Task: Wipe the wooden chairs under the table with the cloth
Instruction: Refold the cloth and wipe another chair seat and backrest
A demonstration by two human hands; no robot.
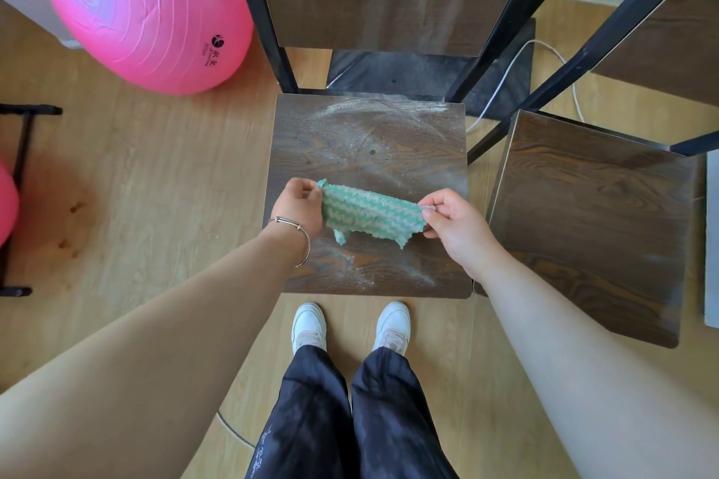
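You stand on a pale wood-look floor (155, 206) with open room to your left, where a ribbed pink ball (148, 4) sits near the back corner of the middle chair (369, 144). Its dark grained seat is streaked with pale dust, and the front edge lies just ahead of your white shoes (309, 327). A second chair (591, 218) crowds its right side, partly cut off. The fuzzy green-and-white zigzag cloth (369, 214) hangs stretched over the seat, perhaps not touching it. Your left hand (301, 206) pinches its left corner and your right hand (455, 222) its right edge.
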